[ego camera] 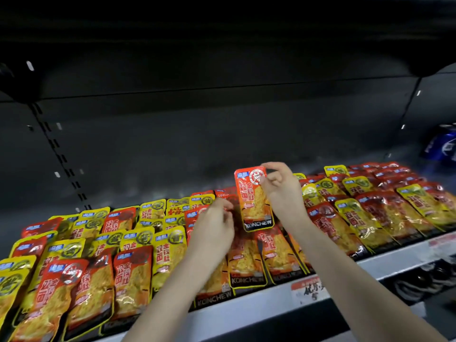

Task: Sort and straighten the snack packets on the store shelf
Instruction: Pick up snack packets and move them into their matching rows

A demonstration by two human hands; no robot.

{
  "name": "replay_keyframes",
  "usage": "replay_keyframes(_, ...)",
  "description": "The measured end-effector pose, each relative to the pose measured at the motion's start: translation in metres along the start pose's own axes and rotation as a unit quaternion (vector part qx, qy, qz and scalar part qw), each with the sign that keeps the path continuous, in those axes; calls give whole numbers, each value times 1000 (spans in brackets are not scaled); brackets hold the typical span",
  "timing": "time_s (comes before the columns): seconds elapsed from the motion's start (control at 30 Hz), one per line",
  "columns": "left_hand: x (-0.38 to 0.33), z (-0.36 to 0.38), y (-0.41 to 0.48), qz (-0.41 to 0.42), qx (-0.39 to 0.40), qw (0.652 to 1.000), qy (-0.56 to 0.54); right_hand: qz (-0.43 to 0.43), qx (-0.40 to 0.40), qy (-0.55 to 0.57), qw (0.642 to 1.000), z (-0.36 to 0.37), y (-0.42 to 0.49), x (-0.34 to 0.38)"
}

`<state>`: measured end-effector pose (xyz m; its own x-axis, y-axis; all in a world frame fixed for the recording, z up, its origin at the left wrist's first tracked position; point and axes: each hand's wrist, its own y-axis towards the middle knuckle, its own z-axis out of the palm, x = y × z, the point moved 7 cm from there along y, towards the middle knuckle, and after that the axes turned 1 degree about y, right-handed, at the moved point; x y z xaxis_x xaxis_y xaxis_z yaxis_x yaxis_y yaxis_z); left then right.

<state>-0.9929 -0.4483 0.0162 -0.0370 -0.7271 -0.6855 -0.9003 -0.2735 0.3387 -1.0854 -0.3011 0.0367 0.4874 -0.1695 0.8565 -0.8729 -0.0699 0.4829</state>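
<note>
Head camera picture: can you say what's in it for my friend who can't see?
A person's right hand pinches the top of a red snack packet, holding it upright above a store shelf covered with red and yellow packets lying flat. The left hand hovers beside it with curled fingers, low over the packets.

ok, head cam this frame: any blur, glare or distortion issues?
Head view: back wall under-lit, near black; glare on foil packets lower left; left hand motion-blurred; red packet pinched by right hand reads sharp; blue cans at right edge smeared; wide-angle curves the shelf above.
</note>
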Motion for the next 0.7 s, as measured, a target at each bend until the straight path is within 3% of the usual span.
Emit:
replay_keyframes(0.23, -22, 66, 2, -21, 109, 968, 226, 11, -24, -31, 999, -30, 20, -22)
replay_keyframes(0.33, -17, 76, 4, -16, 92, 956, 277, 0, -56, -3, 998, -35, 21, -28)
replay_keyframes(0.5, -8, 77, -1, 24, 37, 957, 287, -34, -93, 57, 993, -36, 14, -31)
replay_keyframes(0.7, -10, 72, -3, 26, 22, 981, 193, -65, -70, 53, 994, -29, 10, -29)
